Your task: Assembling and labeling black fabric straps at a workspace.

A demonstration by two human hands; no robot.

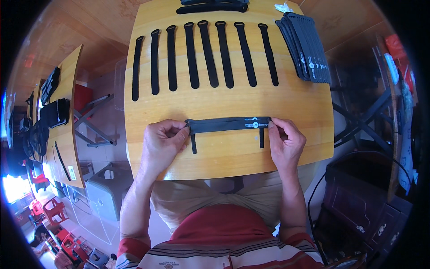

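Observation:
Both my hands hold a black strap [219,126] with white print near its right end, stretched level above the near part of the wooden table. My left hand [166,140] pinches its left end between thumb and fingers. At the right end, my right hand [286,139] has the same kind of pinch. Two short narrow black strips, a left one [194,144] and a right one [261,138], point toward me from below the strap; whether they join it I cannot tell. Beyond it, several black straps with looped far ends, one of them central [208,54], lie side by side in a row.
A stack of printed dark straps [307,49] lies at the table's far right, near a crumpled white scrap [284,7]. More black straps [212,8] lie at the far edge. Leftward stands another wooden table [67,130] with black items, beside a grey stool [104,193]. A dark cabinet [358,201] is at right.

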